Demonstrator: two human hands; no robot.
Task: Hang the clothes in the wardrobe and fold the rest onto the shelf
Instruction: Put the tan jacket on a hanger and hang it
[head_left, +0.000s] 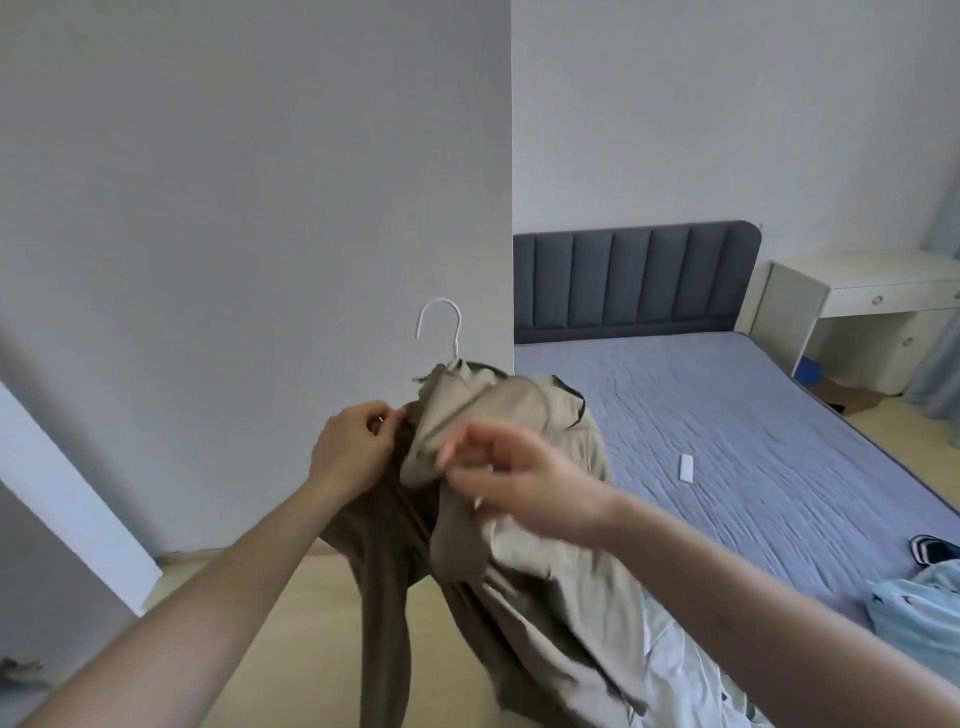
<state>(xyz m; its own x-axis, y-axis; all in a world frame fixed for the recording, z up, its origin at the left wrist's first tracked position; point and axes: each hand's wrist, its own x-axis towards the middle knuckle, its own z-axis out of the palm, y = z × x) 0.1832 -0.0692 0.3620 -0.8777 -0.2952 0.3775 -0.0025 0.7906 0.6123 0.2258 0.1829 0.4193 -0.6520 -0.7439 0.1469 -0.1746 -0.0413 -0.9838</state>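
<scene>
In the centre of the frame I see a beige garment (524, 467) draped over a white hanger (440, 325), whose hook stands up above the bunched collar just above centre. My left hand (350, 449), left of centre, has its fingers curled and pinching the darker edge of the fabric near the collar. My right hand (511, 480) sits just right of centre, against the lighter part of the cloth; it is blurred, with the fingers loosely bent, and I cannot tell whether they actually pinch the fabric or only touch it. The cloth hangs down from both hands toward the bottom of the frame, a darker brown fold on the left and a paler fold on the right. On the right half lies a bed (753, 415) with a blue quilted cover and a grey padded headboard (634, 280). A small white rectangular object (686, 467) lies on the cover. At the lower right edge, a light blue garment (919, 608) and a dark striped item (932, 548) rest on the bed. A white desk (857, 291) stands at the right edge.
</scene>
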